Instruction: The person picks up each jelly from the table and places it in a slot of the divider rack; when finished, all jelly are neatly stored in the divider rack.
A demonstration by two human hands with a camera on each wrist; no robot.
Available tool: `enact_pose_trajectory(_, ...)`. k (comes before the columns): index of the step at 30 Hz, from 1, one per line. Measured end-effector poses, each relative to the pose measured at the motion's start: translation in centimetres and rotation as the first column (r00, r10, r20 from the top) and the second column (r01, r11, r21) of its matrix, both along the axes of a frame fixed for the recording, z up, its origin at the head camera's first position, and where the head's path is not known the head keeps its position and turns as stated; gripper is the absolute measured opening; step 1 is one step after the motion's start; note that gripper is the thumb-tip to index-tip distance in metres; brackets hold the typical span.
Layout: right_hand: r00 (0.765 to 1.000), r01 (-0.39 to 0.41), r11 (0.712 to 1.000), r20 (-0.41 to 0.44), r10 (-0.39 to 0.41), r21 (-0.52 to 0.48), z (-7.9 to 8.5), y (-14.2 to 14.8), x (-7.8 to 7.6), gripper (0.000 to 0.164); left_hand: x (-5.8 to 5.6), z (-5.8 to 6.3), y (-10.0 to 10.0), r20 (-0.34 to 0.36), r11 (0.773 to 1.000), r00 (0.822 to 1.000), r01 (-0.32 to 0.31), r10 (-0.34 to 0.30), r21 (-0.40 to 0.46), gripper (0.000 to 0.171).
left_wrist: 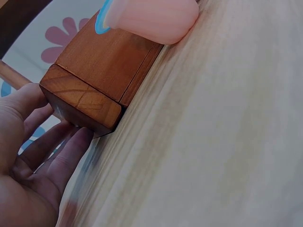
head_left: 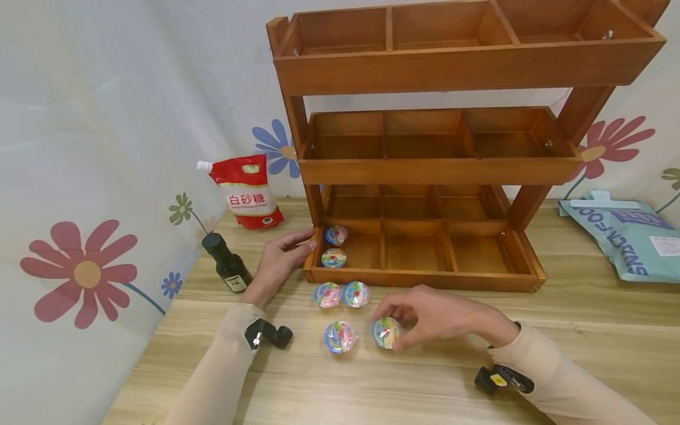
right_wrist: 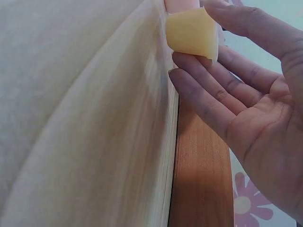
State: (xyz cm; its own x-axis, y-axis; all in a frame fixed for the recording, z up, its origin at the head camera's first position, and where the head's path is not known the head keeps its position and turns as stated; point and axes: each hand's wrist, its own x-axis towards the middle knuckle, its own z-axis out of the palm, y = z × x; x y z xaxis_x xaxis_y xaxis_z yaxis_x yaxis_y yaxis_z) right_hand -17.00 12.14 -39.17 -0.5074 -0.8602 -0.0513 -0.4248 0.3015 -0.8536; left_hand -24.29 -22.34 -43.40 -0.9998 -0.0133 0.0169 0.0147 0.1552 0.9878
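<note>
The right hand [head_left: 431, 313] pinches the yellow jelly cup [head_left: 385, 333], best kept light; left of that grip, the left hand [head_left: 280, 260] touches the wooden rack [head_left: 441, 172]

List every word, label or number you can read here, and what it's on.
"白砂糖": red bag; smaller print beneath, too blurred.
"SNACKFOOD", apparently, in stylized letters: teal bag; its white label, too small to read.
Dark bottle: label unreadable.
Cup lids: print too small to read.
</note>
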Motion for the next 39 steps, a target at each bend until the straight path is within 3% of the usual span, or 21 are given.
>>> enact_pose_trajectory(21,0.98,0.171,0.981,-0.086,-0.179,-0.089,2.1,0.8,-1.8,0.045,0.1,-0.2,-0.1,0.004,1.0,1.0,0.001,-0.001,-0.015,0.04)
enact_pose_trajectory(28,0.954,0.235,0.967,-0.169,-0.248,-0.095,2.8,1.1,-3.1,0.044,0.0,0.0,0.0,0.003,1.0,1.0,-0.008,0.008,0.017,0.039)
enact_pose_trajectory(39,0.911,0.359,0.931,-0.19,-0.366,-0.071,3.3,1.7,-5.1,0.05,0.1,0.1,0.0,-0.005,1.0,1.0,-0.002,0.002,0.014,0.039)
